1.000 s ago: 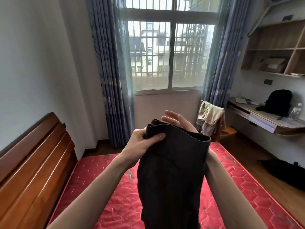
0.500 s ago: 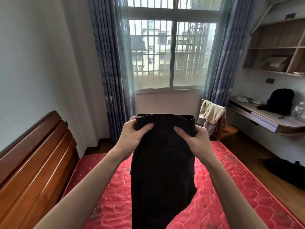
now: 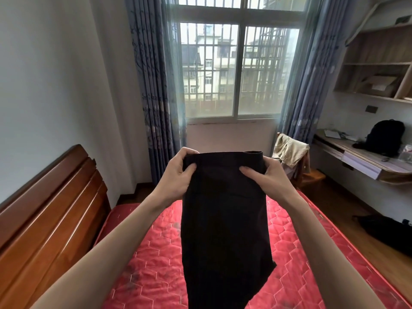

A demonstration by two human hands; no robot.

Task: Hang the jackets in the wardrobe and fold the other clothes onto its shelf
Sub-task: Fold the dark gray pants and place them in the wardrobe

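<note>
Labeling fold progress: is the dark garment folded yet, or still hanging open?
Not folded. The dark garment hangs at length above the red mattress, with the left hand and right hand gripping its top edge.

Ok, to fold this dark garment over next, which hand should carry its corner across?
Probably the left hand. Both hands pinch the dark garment at its top edge, but the fabric flares lower right, so the right hand is better kept as the anchor grip.

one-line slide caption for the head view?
Left hand and right hand hold a dark garment up by its top edge above the red mattress.
</note>
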